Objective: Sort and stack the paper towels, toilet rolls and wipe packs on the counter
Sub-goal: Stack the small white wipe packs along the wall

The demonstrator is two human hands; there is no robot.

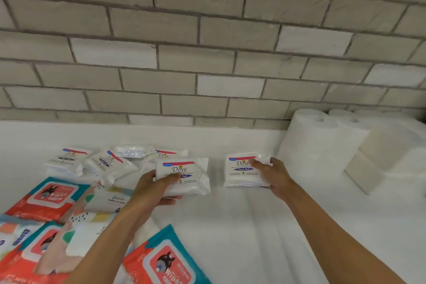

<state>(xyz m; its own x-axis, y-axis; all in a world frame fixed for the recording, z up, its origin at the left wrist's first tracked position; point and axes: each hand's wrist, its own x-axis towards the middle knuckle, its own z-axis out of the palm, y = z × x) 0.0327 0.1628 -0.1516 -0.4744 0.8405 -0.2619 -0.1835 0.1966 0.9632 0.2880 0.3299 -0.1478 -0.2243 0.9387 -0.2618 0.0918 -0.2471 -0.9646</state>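
Note:
My left hand (156,188) grips a small white Dove wipe pack (184,176) from below, thumb across its front, just above the white counter (230,226). My right hand (273,175) holds the right edge of a second Dove pack (242,169) that sits on the counter near the middle. Several more Dove packs (108,162) lie scattered at the back left. Larger red-and-teal wipe packs (53,196) and a patterned pack (103,203) lie at the front left. Tall white paper towel rolls (318,138) stand at the back right.
A grey brick wall (207,41) rises behind the counter. Flat white paper stacks (387,159) lie in front of the rolls at the right. Another red-and-teal wipe pack (168,263) lies at the near edge between my forearms.

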